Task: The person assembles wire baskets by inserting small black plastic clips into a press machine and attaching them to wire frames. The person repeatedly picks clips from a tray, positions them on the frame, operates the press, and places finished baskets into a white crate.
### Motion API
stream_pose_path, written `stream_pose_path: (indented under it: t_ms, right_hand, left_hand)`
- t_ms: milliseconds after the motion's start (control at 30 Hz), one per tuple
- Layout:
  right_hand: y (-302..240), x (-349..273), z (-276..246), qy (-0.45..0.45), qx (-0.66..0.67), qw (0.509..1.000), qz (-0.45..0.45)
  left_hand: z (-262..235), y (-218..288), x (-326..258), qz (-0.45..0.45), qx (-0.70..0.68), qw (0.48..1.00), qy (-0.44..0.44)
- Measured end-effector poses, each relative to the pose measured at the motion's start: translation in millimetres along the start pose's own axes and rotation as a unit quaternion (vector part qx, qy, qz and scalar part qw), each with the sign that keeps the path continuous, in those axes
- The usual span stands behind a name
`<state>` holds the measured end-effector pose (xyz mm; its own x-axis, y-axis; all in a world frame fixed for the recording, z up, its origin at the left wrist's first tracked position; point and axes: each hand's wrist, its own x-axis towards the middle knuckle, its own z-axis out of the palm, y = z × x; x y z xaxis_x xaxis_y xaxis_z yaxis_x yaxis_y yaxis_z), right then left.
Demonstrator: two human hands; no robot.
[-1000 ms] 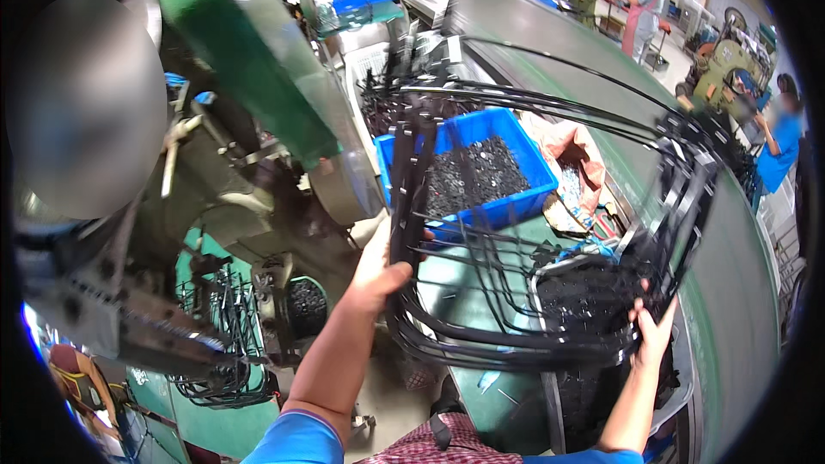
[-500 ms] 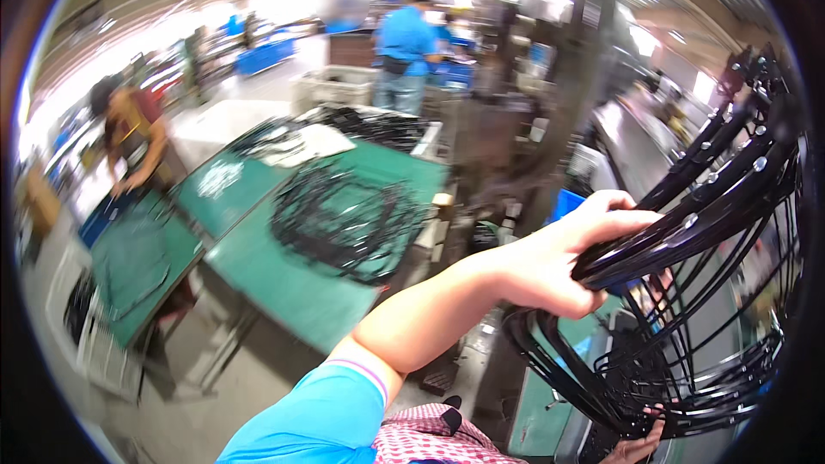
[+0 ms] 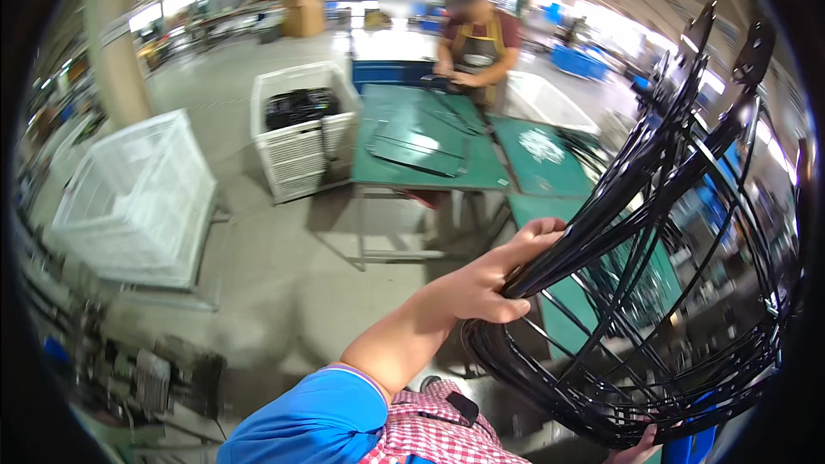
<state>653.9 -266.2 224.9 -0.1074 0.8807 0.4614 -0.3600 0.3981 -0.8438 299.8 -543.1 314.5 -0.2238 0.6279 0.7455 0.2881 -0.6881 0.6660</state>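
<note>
A large bundle of glossy black wire-like loops (image 3: 593,387) fills the right side of the view, held up off any surface. My left hand (image 3: 503,279) is closed around a thick gathered part of it, thumb below and fingers above. At the bottom edge, part of my right hand (image 3: 638,448) shows, its fingers curled against the bundle's lower strands; most of that hand is hidden. Flattened tips with small shiny spots stick up at the top right of the bundle. A flat rectangular loop of thin black strip (image 3: 421,159) lies on the green table (image 3: 387,112) ahead.
A person (image 3: 481,43) in a dark apron works behind the green table. A white slatted crate (image 3: 296,155) with black parts stands left of it, and a white crate (image 3: 137,206) sits farther left. Another green table (image 3: 550,210) partly shows behind the bundle. Machinery (image 3: 155,382) is lower left.
My view has turned left, bringing the white crates and the co-worker's table toward the middle. The bundle has come along in both hands, its near end shifting leftward in the picture.
</note>
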Motion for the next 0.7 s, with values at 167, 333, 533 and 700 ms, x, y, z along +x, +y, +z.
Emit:
stream_pose_path:
  t_ms: [167, 333, 533, 700]
  right_hand:
    - [40, 9, 155, -0.162, -0.071, 0.983, 0.051]
    - [128, -1, 321, -0.333, 0.107, 0.926, 0.14]
    - [146, -98, 528, -0.51, 0.214, 0.794, 0.252]
    - [154, -237, 654, -0.636, 0.174, 0.702, 0.268]
  left_hand:
    - [-78, 31, -85, 0.04, 0.045, 0.988, 0.145]
    - [-132, 97, -161, -0.027, 0.19, 0.929, 0.318]
    - [-138, 166, -253, -0.058, 0.238, 0.785, 0.569]
    - [-137, 229, -322, -0.007, 0.316, 0.653, 0.689]
